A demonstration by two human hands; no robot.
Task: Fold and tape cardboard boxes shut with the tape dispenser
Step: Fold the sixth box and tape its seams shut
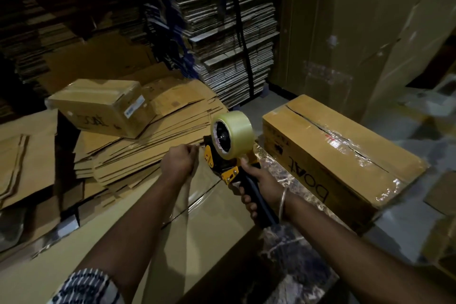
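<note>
My right grip (256,187) wraps the dispenser (229,153) handle over the box (204,224) below me. Left grip (179,163) pinches the tape end. Next box (340,150) reads "boAt", upside down.

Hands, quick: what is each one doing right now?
Left hand: fingers curled, pinching the clear tape end.
Right hand: gripping the tape dispenser handle.

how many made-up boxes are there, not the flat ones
3: a small box on the flat stack at left, a long box on the right, one box under the hands. Others may be hidden in the dark.
</note>
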